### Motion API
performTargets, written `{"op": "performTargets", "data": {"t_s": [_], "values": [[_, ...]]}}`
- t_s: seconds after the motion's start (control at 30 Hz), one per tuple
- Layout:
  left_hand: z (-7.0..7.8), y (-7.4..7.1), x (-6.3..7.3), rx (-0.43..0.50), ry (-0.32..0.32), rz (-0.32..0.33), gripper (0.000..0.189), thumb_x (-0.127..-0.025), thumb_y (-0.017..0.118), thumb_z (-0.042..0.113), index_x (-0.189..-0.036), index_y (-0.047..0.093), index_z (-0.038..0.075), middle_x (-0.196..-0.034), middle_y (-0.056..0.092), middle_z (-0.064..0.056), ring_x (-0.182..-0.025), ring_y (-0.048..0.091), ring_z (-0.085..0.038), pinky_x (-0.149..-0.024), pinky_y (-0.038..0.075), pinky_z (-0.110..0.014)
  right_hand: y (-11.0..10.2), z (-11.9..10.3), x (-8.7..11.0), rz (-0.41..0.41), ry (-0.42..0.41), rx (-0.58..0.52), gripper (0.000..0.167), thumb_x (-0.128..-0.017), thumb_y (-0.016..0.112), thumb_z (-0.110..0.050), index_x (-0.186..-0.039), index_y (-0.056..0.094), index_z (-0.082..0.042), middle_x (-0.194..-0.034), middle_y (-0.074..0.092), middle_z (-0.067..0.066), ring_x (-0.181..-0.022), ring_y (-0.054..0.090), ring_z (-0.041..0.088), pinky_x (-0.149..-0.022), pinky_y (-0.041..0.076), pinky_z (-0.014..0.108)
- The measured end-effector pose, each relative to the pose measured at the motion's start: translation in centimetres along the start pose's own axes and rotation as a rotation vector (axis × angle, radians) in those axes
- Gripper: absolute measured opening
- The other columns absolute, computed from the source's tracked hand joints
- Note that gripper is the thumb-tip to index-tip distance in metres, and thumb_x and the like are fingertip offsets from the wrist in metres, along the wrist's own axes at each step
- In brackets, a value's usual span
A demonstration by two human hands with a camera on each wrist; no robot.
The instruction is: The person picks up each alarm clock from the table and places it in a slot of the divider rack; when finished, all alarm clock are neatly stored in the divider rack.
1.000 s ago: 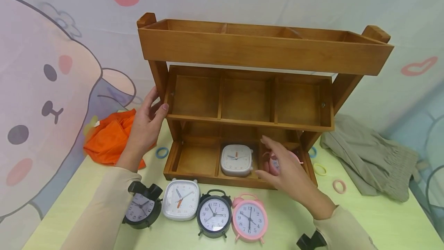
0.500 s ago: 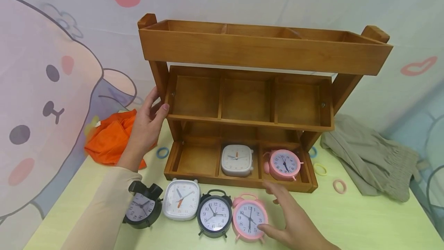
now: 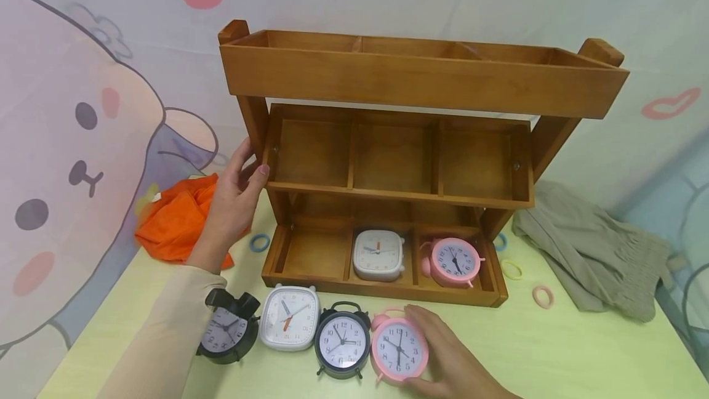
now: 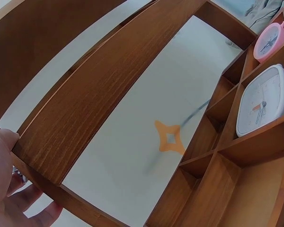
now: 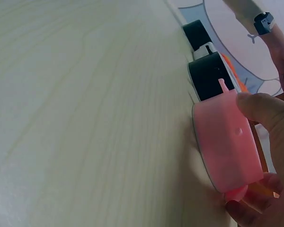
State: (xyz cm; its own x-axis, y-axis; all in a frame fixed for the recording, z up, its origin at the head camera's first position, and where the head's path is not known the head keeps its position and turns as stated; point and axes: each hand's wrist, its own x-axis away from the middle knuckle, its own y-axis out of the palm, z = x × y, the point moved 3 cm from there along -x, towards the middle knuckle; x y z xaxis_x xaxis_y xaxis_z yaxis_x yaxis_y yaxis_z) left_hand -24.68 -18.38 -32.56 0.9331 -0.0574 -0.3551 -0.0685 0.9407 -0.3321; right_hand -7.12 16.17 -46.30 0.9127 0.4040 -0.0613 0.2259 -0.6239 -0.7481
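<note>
At the front of the table, my right hand [image 3: 445, 356] holds a pink twin-bell alarm clock [image 3: 399, 350], its thumb at the foot end and fingers at the bell end. In the right wrist view, that pink clock [image 5: 225, 142] still lies on the tabletop. My left hand [image 3: 235, 202] grips the left side of a three-tier wooden shelf [image 3: 421, 85], thumb in front and fingers behind. On the bottom tier, a white square clock [image 3: 379, 255] lies in the middle compartment and another pink alarm clock [image 3: 455, 261] in the right one.
Left of the held clock lie a black alarm clock [image 3: 342, 343], a white square clock [image 3: 290, 319] and another black clock [image 3: 224, 334]. Orange cloth [image 3: 183, 220] is at left, grey-green cloth [image 3: 592, 251] at right. Small coloured rings, one pink [image 3: 543, 297], lie beside the shelf.
My right hand has let go of the pink clock in the bottom right compartment, drawn back toward the front and taken hold of the pink clock on the table. The left hand has stayed put.
</note>
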Motion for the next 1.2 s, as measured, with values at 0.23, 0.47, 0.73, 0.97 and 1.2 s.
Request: {"op": "performTargets", "data": {"t_s": [0.23,0.47,0.73,0.97,1.2], "values": [[-0.1,0.1,0.0,-0.003,-0.010,0.002,0.061,-0.104,0.049,0.027,-0.157,0.022,0.030,-0.161,0.029,0.000,-0.144,0.039,-0.029,-0.112,0.039,-0.044,0.4,0.0,0.3,-0.024,-0.027,0.040,0.092,-0.078,0.077,-0.053,-0.151,0.037,-0.013,-0.147,0.047,0.001,-0.132,0.047,0.023,-0.103,0.049,0.050],[-0.2,0.2,0.1,-0.015,-0.009,0.001,0.061,-0.104,0.049,0.027,-0.158,0.022,0.030,-0.161,0.029,-0.001,-0.144,0.039,-0.029,-0.113,0.039,-0.045,0.2,0.1,0.5,-0.070,0.144,-0.008,0.095,-0.073,0.076,-0.064,-0.149,0.042,-0.019,-0.146,0.047,-0.004,-0.132,0.046,0.022,-0.102,0.049,0.055],[-0.3,0.0,0.2,-0.011,-0.013,0.007,0.061,-0.104,0.050,0.029,-0.158,0.022,0.030,-0.161,0.029,0.000,-0.144,0.039,-0.028,-0.113,0.039,-0.045,-3.4,-1.3,1.2,0.112,0.038,0.132,0.095,-0.067,0.087,-0.048,-0.147,0.045,-0.019,-0.143,0.051,-0.003,-0.129,0.050,0.020,-0.098,0.053,0.050],[-0.2,-0.1,0.2,-0.003,-0.005,0.006,0.061,-0.104,0.050,0.028,-0.157,0.022,0.029,-0.161,0.029,0.000,-0.144,0.039,-0.028,-0.113,0.039,-0.045,-6.8,-3.1,-0.9,0.206,-0.070,0.114,0.095,-0.069,0.089,-0.036,-0.150,0.041,-0.024,-0.147,0.047,-0.003,-0.128,0.047,0.019,-0.092,0.056,0.050],[-0.2,-0.1,0.0,-0.006,-0.009,0.003,0.061,-0.103,0.050,0.029,-0.157,0.022,0.030,-0.162,0.028,0.000,-0.144,0.038,-0.029,-0.112,0.039,-0.045,-7.4,-4.5,-6.5,0.223,-0.125,0.051,0.088,-0.070,0.087,-0.038,-0.146,0.046,-0.017,-0.142,0.051,0.002,-0.127,0.048,0.024,-0.099,0.049,0.055]]}}
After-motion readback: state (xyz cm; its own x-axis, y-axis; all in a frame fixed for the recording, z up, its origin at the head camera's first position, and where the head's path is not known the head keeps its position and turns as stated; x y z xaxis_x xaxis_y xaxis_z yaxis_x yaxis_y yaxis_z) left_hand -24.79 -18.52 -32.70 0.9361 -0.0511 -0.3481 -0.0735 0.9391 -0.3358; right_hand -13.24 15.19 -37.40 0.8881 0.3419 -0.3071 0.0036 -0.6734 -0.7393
